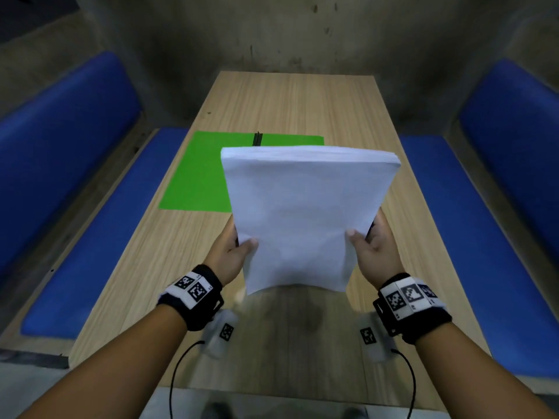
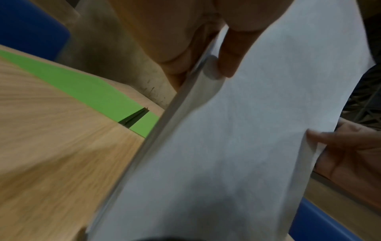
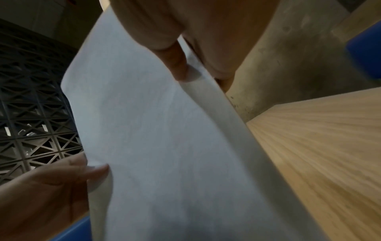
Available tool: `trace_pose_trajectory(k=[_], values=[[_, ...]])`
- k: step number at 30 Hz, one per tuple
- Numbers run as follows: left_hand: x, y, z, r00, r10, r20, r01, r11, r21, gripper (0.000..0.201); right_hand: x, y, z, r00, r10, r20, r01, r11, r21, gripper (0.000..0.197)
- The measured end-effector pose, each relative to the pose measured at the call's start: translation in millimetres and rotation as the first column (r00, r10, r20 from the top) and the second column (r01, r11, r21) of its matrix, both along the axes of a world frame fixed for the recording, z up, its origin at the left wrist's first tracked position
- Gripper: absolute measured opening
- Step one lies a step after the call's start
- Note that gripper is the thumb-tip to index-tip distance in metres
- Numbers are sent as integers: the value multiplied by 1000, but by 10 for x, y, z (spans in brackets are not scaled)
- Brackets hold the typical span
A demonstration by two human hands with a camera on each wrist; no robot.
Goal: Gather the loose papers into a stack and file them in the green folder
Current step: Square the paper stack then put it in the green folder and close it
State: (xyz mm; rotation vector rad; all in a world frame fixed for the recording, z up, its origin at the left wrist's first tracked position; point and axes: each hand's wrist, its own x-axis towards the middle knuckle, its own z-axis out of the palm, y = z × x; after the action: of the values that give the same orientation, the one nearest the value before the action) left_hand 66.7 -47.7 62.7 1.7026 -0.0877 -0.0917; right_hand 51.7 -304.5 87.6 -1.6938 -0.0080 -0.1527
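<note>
A thick stack of white papers stands upright above the wooden table, its lower edge lifted off the surface. My left hand grips its left side, thumb on the front sheet. My right hand grips the right side the same way. The wrist views show each thumb pressed on the stack with fingers behind it. The green folder lies flat on the table behind and left of the stack, partly hidden by it, with a dark clip at its far edge.
Blue padded benches run along both sides of the table. A concrete wall closes the far end. Cables hang from both wrist bands near the table's front edge.
</note>
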Motion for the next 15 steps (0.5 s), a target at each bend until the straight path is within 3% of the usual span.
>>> trace_pose_trajectory(k=[3, 8, 12, 15], values=[[19, 75, 79, 998, -61, 24, 60, 998, 33, 59, 34, -70, 124, 999, 49, -4, -48, 998, 31, 51], [-73, 106, 70, 980, -150, -134, 123, 975, -186, 60, 58, -162, 183, 989, 133, -70, -124, 984, 126, 44], [-125, 162, -87, 946, -224, -232, 145, 938, -316, 61, -65, -189, -3, 946, 167, -276, -108, 971, 215, 29], [-152, 198, -187, 927, -254, -277, 140, 918, -371, 60, -257, -191, -184, 854, 271, -444, -150, 946, 288, 45]])
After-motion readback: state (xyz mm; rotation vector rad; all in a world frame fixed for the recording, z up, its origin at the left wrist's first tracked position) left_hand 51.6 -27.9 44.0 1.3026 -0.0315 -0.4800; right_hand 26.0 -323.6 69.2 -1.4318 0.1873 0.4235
